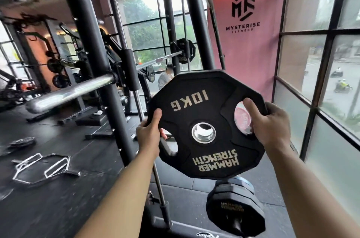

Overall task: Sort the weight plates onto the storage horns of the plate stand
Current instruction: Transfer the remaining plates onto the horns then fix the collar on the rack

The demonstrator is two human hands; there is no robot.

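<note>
The person holds a black twelve-sided rubber weight plate point(194, 113) in the air in front of the chest, with both hands. Its flat face is toward the camera and the pale letters "10KG" and "HAMMER STRENGTH" stand upside down. The left hand point(148, 134) grips the left rim, with the thumb on the face and the fingers reaching into the left grip hole. The right hand point(270, 126) grips the right rim, with the thumb lying at the right grip hole and the fingers curled behind the edge.

Under the plate, low on the right, a stack of black plates point(233, 212) sits on a short dark storage horn point(236, 225). A chrome barbell end point(72, 91) points in from the left. A silver hexagonal trap bar point(41, 167) lies on the black floor point(78, 208). A pink banner point(249, 58) hangs beside the window point(331, 82).
</note>
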